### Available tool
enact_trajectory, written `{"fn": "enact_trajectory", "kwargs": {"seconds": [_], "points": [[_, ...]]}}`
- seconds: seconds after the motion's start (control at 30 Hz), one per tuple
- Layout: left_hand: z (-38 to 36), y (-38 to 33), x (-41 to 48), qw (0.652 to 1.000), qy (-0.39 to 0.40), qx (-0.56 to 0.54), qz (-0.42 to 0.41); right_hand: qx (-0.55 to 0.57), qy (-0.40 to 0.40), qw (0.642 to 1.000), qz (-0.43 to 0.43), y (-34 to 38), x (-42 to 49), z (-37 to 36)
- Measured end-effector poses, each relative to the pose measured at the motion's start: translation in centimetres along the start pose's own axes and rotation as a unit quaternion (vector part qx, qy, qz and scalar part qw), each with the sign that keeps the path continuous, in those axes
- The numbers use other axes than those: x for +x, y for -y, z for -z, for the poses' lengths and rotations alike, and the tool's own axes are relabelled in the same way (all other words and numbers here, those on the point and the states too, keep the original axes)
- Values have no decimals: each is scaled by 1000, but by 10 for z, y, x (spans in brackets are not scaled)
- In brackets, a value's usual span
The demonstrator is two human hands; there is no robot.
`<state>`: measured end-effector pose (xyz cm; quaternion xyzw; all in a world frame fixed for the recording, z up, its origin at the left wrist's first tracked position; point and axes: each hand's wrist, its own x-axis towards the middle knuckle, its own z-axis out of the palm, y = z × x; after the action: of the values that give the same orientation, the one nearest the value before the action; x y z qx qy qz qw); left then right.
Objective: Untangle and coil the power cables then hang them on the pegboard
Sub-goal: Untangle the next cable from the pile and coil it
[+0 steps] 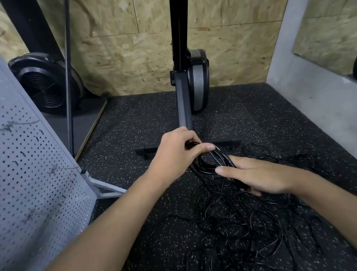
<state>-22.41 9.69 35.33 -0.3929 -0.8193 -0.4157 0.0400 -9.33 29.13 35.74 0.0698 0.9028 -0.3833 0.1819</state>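
Observation:
A tangle of thin black power cables (245,223) lies spread on the speckled black rubber floor in front of me. My left hand (179,150) grips a small bunch of cable loops (211,162) at their top, thumb stretched across them. Just to the right, my right hand (260,175) lies with straight fingers against the same loops, strands passing under its fingers. The grey pegboard (16,167) stands at the left, with several metal hooks (61,168) sticking out of it.
An upright black rowing machine (184,72) stands against the chipboard wall, its crossbar foot (229,141) just behind my hands. A second machine's fan wheel (45,83) sits at the back left. The pegboard's metal foot (105,188) juts onto the floor. A grey wall (324,96) closes the right.

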Motion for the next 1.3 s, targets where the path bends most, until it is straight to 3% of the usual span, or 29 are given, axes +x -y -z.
{"fn": "enact_trajectory", "kwargs": {"seconds": [0.23,0.47,0.6,0.73,0.93,1.07,1.3], "points": [[-1,6,-2,997,-8,-15,79,76,-23,993,83,-1,7,-8],[-1,30,-5,974,71,-165,134,185,-69,973,120,-3,7,2],[-5,24,-7,958,54,-230,160,155,-89,975,129,-8,9,1],[-11,11,-7,914,8,-343,215,138,-134,969,155,-10,12,0],[-17,2,-4,829,12,-476,295,122,-195,964,133,-17,20,-4],[-23,1,-4,814,-21,-481,325,102,-187,970,118,-17,22,-10],[-35,1,-2,807,-70,-448,378,178,-111,975,78,-8,26,-23]]}}
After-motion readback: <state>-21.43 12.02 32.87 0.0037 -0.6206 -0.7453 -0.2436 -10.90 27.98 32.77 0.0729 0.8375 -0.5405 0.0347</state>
